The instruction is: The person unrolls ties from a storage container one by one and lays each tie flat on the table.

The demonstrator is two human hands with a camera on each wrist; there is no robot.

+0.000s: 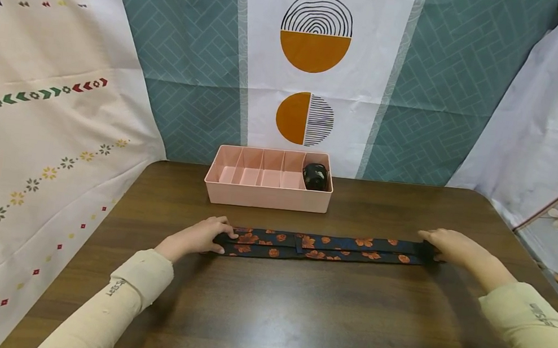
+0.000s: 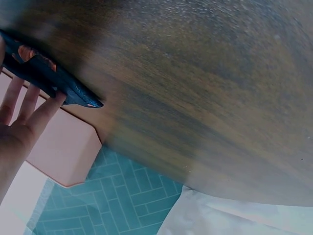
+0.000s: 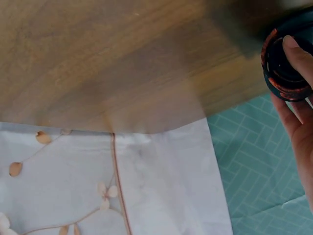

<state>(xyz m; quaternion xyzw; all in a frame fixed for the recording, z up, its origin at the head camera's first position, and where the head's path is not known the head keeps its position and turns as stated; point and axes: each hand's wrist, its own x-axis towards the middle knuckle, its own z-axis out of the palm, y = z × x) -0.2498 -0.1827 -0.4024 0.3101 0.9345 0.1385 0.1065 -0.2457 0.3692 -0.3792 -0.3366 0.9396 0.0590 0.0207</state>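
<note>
A dark necktie point(image 1: 332, 247) with orange leaf and flower prints lies doubled in a long strip across the table. At its left end my left hand point(image 1: 198, 236) pinches the fabric between thumb and fingers; the left wrist view shows the folded tie end point(image 2: 58, 78) lifted at the fingers. My right hand point(image 1: 455, 250) grips the other end. There the tie is wound into a coil point(image 3: 283, 76), seen side-on in the right wrist view, with the thumb on its flat side and the fingers around it.
Behind the tie stands a pink tray point(image 1: 266, 198) with several narrow compartments. A dark rolled item point(image 1: 315, 176) sits in its rightmost compartment. The brown wooden table point(image 1: 294, 323) backs onto a hanging teal and white cloth point(image 1: 195, 46), with light cloths at both sides.
</note>
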